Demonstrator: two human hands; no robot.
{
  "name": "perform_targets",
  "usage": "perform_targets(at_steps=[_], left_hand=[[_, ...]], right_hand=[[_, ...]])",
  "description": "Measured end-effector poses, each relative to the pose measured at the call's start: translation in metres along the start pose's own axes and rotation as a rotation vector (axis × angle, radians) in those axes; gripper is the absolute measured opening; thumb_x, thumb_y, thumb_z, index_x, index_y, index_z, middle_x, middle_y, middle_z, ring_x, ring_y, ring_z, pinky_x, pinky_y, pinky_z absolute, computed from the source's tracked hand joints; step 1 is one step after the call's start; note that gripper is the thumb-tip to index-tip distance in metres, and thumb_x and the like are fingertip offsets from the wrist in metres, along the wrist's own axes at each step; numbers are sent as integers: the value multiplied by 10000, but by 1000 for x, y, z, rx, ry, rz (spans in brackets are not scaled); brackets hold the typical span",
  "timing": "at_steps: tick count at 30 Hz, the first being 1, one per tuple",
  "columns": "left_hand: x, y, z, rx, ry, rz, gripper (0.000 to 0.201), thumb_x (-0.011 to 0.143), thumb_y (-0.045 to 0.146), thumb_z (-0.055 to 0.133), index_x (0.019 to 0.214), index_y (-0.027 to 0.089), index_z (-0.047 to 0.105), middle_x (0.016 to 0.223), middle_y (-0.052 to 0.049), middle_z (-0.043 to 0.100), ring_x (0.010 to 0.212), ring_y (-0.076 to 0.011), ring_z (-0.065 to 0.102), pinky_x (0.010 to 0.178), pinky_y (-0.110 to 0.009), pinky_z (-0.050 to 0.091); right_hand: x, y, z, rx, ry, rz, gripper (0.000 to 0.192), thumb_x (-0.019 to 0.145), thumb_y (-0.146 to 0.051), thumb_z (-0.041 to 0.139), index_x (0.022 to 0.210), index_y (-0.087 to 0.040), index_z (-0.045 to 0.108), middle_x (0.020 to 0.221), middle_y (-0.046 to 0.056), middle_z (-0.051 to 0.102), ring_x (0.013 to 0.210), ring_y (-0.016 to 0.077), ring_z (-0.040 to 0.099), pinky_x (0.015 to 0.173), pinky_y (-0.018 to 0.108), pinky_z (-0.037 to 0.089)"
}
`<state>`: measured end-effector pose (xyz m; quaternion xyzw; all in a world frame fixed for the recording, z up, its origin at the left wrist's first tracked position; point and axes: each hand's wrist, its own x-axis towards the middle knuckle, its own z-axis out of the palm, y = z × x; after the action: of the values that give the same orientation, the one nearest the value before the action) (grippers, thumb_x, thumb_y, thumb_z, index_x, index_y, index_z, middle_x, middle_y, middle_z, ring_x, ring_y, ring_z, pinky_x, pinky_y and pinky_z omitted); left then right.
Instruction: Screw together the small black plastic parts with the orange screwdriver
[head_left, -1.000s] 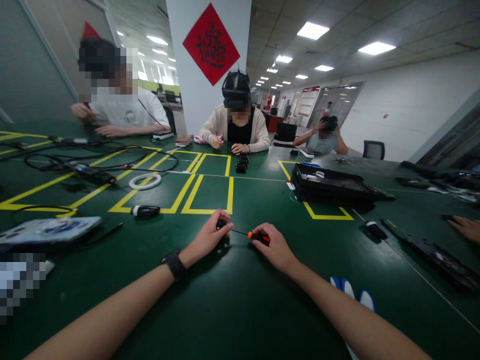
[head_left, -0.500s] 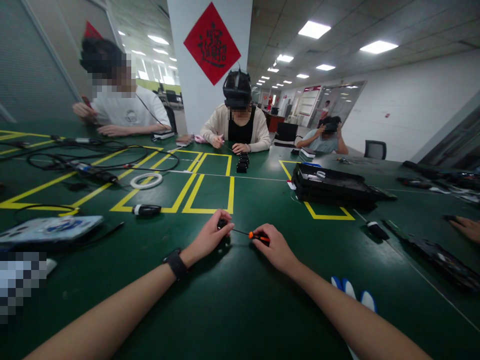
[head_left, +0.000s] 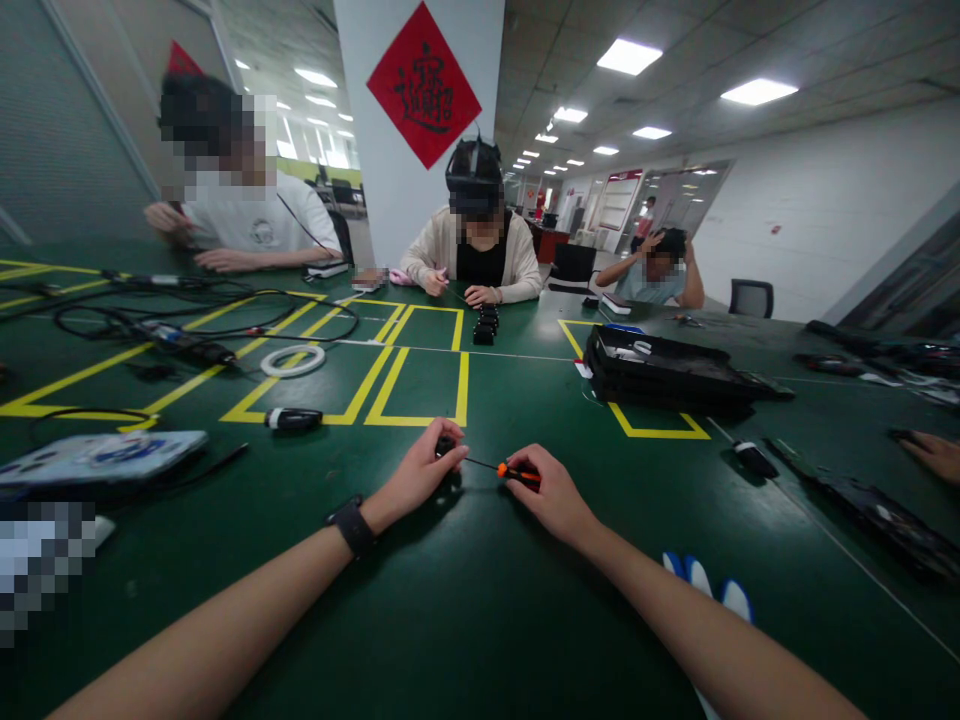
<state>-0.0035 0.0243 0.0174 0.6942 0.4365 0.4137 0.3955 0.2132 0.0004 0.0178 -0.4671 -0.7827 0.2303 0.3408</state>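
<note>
My left hand (head_left: 420, 477) is closed around a small black part (head_left: 445, 446) held against the green table (head_left: 465, 600). My right hand (head_left: 551, 495) grips a small screwdriver with an orange and black handle (head_left: 517, 472). Its thin shaft points left, with the tip meeting the black part. A black watch (head_left: 350, 526) is on my left wrist. Most of the part is hidden by my fingers.
Yellow tape boxes (head_left: 420, 385) mark the table ahead. A black cylinder (head_left: 292, 418), white tape ring (head_left: 292, 361) and cables (head_left: 172, 320) lie left; a stack of black trays (head_left: 660, 375) right. Three people sit across; another person's hand (head_left: 930, 455) rests at far right. White-blue gloves (head_left: 701, 580) lie under my right forearm.
My hands stay in place on the part and screwdriver. The person at the back right has raised an arm to the head.
</note>
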Motion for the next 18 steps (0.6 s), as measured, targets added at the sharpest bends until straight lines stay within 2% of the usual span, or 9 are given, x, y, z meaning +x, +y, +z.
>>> perform_targets(at_steps=[4,8,14,18], left_hand=[[0,0,0,2,0,-4,187,822,340,459,938,198,423,803,25,496,652,-95,519,673,-266,417],[0,0,-1,1,-2,-19,208,817,355,465,948,198,427,825,18,504,653,-99,525,661,-269,422],[0,-1,-1,-22,-7,-33,211,832,380,434,942,200,437,778,26,506,642,-106,526,640,-262,419],[-1,0,0,-1,-6,-32,205,836,383,426,923,198,442,743,32,503,624,-104,512,630,-257,410]], right_hand=[[1,-1,0,6,-23,4,131,825,-233,508,913,-181,589,922,44,547,891,162,506,815,317,398],[1,-1,-1,48,-22,3,200,863,-197,425,833,-175,622,976,52,531,954,153,502,867,309,381],[1,-1,-3,84,7,-10,134,832,-183,473,853,-180,606,1021,49,512,979,151,497,868,299,390],[0,0,-2,98,9,-15,130,797,-181,525,920,-186,567,982,39,529,917,147,512,838,300,407]])
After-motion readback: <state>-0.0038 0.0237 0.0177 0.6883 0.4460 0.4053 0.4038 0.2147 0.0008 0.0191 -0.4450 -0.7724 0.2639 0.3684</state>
